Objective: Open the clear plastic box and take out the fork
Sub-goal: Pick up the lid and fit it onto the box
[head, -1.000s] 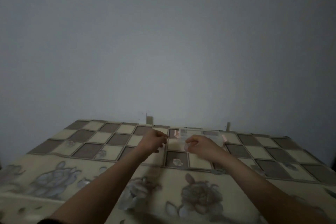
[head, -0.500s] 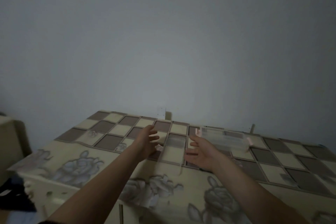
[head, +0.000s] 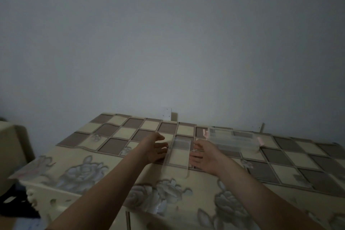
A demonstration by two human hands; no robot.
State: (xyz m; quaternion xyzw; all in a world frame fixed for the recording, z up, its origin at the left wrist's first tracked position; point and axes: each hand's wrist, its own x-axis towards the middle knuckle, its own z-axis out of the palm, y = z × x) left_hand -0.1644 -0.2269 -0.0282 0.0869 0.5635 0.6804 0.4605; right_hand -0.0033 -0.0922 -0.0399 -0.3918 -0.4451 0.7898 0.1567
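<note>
The clear plastic box (head: 233,139) with pink latches at its ends stands lidless on the checked tablecloth (head: 115,132), toward the back right. Its flat clear lid (head: 178,157) is between my two hands, left of the box. My left hand (head: 155,148) touches the lid's left edge with straight fingers. My right hand (head: 203,157) is at the lid's right edge, fingers also extended. The box is just beyond my right hand. I cannot make out the fork through the box's walls in the dim light.
A plain grey wall rises behind the table, with a white socket plate (head: 166,112) at the table's back edge. A cream-coloured piece of furniture (head: 11,153) stands past the table's left corner. The cloth's floral border (head: 82,175) hangs over the near edge.
Both hands were curled at the box's left end a second ago. They have since opened and come away leftward with the clear lid between them, and my view has swung left.
</note>
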